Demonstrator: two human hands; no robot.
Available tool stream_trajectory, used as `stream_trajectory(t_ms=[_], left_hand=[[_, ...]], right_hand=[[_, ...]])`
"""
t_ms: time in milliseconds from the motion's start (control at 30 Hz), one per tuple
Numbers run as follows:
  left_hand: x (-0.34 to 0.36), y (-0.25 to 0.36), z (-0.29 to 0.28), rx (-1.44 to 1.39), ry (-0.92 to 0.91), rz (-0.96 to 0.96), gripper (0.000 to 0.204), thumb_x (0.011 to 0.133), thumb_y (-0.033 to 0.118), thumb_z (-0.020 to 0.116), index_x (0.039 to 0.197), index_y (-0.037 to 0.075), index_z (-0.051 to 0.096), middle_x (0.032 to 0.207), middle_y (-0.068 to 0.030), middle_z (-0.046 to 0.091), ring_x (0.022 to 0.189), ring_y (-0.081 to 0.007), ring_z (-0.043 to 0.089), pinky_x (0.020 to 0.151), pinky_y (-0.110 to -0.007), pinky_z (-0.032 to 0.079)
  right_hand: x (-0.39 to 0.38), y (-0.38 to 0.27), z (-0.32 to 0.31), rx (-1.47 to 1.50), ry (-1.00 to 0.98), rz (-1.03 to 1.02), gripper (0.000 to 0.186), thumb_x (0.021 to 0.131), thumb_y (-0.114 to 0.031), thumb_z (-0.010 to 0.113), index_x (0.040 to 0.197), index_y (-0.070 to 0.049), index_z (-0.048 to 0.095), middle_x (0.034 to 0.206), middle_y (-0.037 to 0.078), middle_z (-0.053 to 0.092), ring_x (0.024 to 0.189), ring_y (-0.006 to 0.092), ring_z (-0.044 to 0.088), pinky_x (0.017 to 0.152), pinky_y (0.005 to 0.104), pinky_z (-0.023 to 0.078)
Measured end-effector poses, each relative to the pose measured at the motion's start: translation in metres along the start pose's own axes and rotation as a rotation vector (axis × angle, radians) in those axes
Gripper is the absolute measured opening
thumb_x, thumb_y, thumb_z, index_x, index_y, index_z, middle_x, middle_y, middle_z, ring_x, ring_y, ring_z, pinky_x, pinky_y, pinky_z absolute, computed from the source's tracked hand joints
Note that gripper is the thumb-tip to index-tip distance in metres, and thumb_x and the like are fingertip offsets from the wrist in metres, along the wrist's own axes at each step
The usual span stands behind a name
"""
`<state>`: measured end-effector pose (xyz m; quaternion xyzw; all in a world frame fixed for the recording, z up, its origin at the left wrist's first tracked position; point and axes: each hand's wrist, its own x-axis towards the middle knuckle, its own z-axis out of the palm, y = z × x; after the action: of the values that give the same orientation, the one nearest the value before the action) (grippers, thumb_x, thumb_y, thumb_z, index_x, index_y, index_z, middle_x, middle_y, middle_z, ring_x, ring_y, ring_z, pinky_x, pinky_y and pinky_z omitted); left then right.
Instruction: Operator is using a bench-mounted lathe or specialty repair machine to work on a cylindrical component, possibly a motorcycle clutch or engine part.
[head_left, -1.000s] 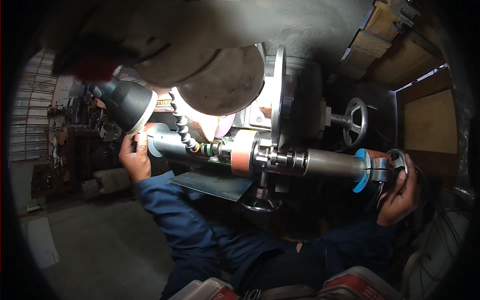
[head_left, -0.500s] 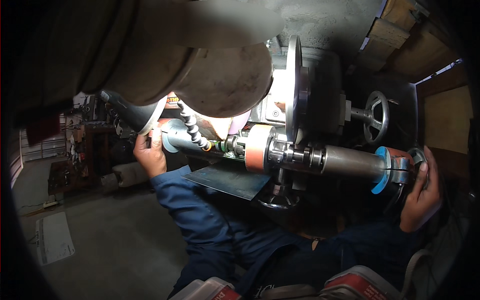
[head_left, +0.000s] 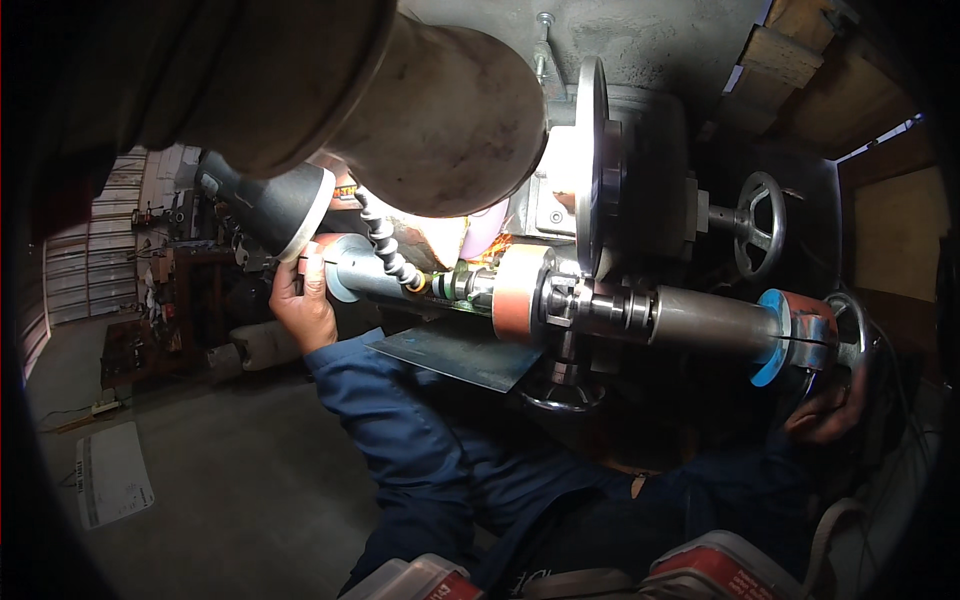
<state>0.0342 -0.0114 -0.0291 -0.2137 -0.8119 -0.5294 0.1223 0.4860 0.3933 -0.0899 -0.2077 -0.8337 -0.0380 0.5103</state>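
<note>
A machine workshop, shown by a pink grinding wheel (head_left: 484,232) with orange sparks (head_left: 497,248), a segmented hose (head_left: 382,238), a steel handwheel (head_left: 748,222) and a corrugated wall (head_left: 112,255).

You have two hands in view, the left hand (head_left: 303,306) and the right hand (head_left: 830,408). Around you are three spoked handwheels (head_left: 748,220), one large steel disc (head_left: 591,170), one ribbed grey hose (head_left: 382,238), one flat metal sheet (head_left: 460,352) and one white board (head_left: 115,475).

2 arms (head_left: 395,410) spread wide, left grip (head_left: 303,312) raised, thumb (head_left: 314,278) upright, right grip (head_left: 832,408) shadowed, perhaps curled
</note>
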Motion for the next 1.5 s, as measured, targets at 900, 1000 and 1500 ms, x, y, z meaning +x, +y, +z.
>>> stream_trajectory(t_ms=[900, 1000, 1500], left_hand=[[0.001, 0.004, 0.003, -0.011, 0.022, -0.011, 0.025, 0.09, 0.01, 0.064, 0.111, -0.004, 0.063, 0.112, -0.0116, 0.066, 0.094, -0.0127, 0.061, 0.086, -0.026, 0.047], [0.002, 0.008, 0.004, -0.021, 0.029, -0.015, 0.025, 0.087, 0.01, 0.068, 0.108, -0.004, 0.064, 0.102, -0.0069, 0.066, 0.088, -0.01, 0.06, 0.081, -0.023, 0.047], [-0.157, 0.135, 0.037, 0.016, -0.274, 0.795, 0.033, 0.081, 0.033, 0.071, 0.091, 0.004, 0.06, 0.075, -0.0126, 0.062, 0.065, -0.0256, 0.063, 0.06, -0.036, 0.05]], right_hand=[[0.063, -0.052, 0.01, -0.095, -0.115, 0.231, 0.032, 0.101, -0.016, 0.039, 0.119, 0.002, 0.057, 0.112, 0.019, 0.063, 0.103, 0.0294, 0.063, 0.086, 0.0354, 0.051], [0.097, -0.064, 0.0, -0.022, -0.337, 0.37, 0.029, 0.1, -0.018, 0.043, 0.115, -0.002, 0.062, 0.106, 0.015, 0.067, 0.096, 0.0277, 0.066, 0.08, 0.0351, 0.051], [0.151, -0.05, 0.002, -0.236, -0.823, 0.488, 0.022, 0.089, -0.027, 0.055, 0.103, -0.016, 0.069, 0.098, 0.012, 0.068, 0.092, 0.0324, 0.064, 0.077, 0.0399, 0.05]])
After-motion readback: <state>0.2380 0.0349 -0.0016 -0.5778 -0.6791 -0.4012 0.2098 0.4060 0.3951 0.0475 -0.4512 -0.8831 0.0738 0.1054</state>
